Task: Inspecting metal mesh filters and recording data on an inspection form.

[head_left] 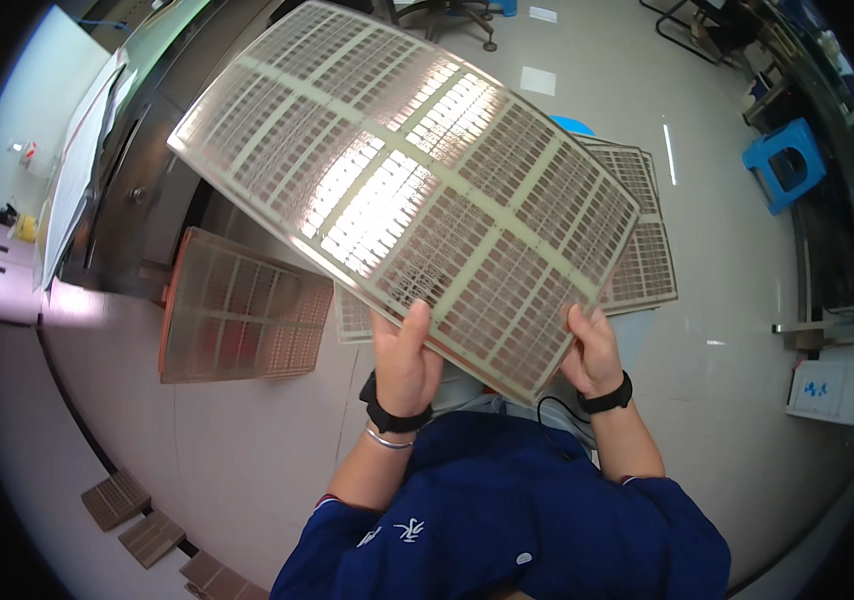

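Observation:
A large circuit board panel [487, 250], covered in a grid of small repeated units with pale green strips between them, is tilted up in front of me. My left hand [407, 360] grips its near left edge, thumb on the upper face. At the near right corner, my right hand [595, 355] is closed on the edge, also thumb on top. The undersides and most other fingers are hidden. Light glares off the middle of the panel. Behind its right side lies a stack of similar panels [652, 245], partly covered. More panels [237, 310] lean upright together at the left.
A dark metal desk [137, 190] with white papers [82, 150] stands at the left. Several brown panels [152, 538] rest along the wall, lower left. On the right are a blue stool [790, 165] and a white box [837, 390]. Chair legs [447, 15] show at the far side.

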`<act>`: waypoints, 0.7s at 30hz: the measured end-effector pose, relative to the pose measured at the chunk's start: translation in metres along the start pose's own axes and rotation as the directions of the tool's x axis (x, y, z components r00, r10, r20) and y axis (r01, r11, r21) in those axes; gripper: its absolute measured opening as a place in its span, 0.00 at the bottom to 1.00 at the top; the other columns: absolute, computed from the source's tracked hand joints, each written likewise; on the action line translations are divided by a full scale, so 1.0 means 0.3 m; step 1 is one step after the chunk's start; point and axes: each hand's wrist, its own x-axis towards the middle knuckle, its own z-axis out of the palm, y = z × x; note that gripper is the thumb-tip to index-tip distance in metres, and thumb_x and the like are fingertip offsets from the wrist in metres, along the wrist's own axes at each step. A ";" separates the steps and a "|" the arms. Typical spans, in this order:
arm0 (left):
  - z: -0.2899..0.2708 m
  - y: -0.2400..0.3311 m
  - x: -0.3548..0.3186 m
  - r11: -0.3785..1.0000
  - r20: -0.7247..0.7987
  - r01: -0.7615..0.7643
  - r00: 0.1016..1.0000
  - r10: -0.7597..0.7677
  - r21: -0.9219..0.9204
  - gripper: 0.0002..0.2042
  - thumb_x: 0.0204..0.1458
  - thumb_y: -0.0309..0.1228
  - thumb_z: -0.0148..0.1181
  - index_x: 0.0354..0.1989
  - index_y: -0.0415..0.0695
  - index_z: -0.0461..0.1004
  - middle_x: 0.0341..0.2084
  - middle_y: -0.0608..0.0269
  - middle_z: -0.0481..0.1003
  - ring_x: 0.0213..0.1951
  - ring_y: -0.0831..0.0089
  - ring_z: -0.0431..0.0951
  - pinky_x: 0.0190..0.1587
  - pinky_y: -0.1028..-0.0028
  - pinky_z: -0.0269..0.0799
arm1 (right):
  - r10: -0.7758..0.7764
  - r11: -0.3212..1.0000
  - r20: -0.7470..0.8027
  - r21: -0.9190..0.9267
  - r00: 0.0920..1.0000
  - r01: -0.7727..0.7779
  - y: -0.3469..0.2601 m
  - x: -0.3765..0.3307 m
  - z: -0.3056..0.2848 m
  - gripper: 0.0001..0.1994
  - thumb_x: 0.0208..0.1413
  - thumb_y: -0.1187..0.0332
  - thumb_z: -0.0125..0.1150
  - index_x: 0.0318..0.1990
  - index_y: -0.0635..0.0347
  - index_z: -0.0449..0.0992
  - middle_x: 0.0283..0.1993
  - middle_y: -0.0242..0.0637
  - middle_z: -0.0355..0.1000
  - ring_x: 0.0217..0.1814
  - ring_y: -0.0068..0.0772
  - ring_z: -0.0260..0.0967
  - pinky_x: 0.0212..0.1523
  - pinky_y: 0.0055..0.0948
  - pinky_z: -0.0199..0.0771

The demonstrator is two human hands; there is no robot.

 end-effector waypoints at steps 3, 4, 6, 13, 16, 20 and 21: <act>-0.065 0.070 0.035 0.997 0.044 0.025 0.999 -0.022 -0.077 0.25 0.54 0.23 0.47 0.60 0.40 0.49 0.54 0.54 0.60 0.56 0.66 0.62 0.58 0.65 0.59 | 0.158 0.972 0.007 -0.180 0.987 -0.154 -0.006 -0.032 -0.049 0.23 0.55 0.59 0.57 0.52 0.66 0.64 0.52 0.39 0.64 0.54 0.33 0.63 0.51 0.32 0.67; -0.084 0.087 0.034 0.998 -0.001 0.030 1.000 -0.030 -0.058 0.25 0.53 0.23 0.48 0.60 0.39 0.50 0.54 0.54 0.61 0.55 0.67 0.63 0.57 0.67 0.59 | 0.117 0.846 0.185 -0.533 0.976 -0.001 -0.023 -0.036 -0.057 0.21 0.53 0.59 0.58 0.48 0.67 0.67 0.50 0.40 0.66 0.52 0.35 0.64 0.49 0.33 0.67; -0.121 0.109 0.037 0.999 -0.019 0.019 1.000 -0.020 -0.033 0.25 0.53 0.23 0.48 0.60 0.38 0.49 0.54 0.54 0.61 0.55 0.67 0.63 0.57 0.67 0.60 | 0.014 0.291 0.402 -0.878 0.916 0.381 -0.024 -0.030 -0.035 0.15 0.46 0.65 0.63 0.39 0.65 0.74 0.39 0.45 0.71 0.43 0.41 0.68 0.45 0.35 0.66; -0.156 0.134 0.046 0.998 -0.037 -0.003 0.999 0.005 0.058 0.27 0.51 0.24 0.49 0.60 0.35 0.49 0.55 0.53 0.60 0.56 0.67 0.62 0.58 0.68 0.58 | -0.012 -0.515 0.551 -0.719 0.834 0.467 0.038 0.019 -0.114 0.14 0.39 0.69 0.62 0.37 0.62 0.76 0.40 0.45 0.71 0.43 0.51 0.65 0.48 0.39 0.66; -0.161 0.142 0.047 0.999 -0.011 0.023 1.000 -0.023 0.043 0.27 0.51 0.24 0.50 0.60 0.35 0.50 0.55 0.52 0.60 0.55 0.67 0.63 0.57 0.68 0.59 | -0.110 -0.517 0.530 -0.753 0.841 0.407 0.090 0.038 -0.154 0.16 0.45 0.67 0.60 0.43 0.63 0.74 0.41 0.42 0.72 0.46 0.47 0.66 0.50 0.38 0.65; -0.159 0.135 0.043 0.998 -0.013 0.045 0.999 -0.045 0.041 0.27 0.51 0.25 0.50 0.60 0.35 0.50 0.54 0.51 0.61 0.55 0.66 0.64 0.57 0.68 0.60 | -0.222 -0.495 0.514 -0.792 0.828 0.358 0.126 0.088 -0.200 0.16 0.48 0.67 0.58 0.45 0.63 0.72 0.41 0.41 0.72 0.46 0.44 0.67 0.50 0.37 0.66; -0.158 0.133 0.043 0.998 -0.008 0.042 0.999 -0.042 0.035 0.27 0.51 0.25 0.50 0.60 0.35 0.50 0.54 0.51 0.62 0.55 0.66 0.64 0.57 0.68 0.60 | -0.238 -0.480 0.511 -0.801 0.826 0.357 0.131 0.099 -0.208 0.16 0.48 0.66 0.57 0.45 0.63 0.72 0.41 0.41 0.72 0.46 0.43 0.67 0.50 0.36 0.66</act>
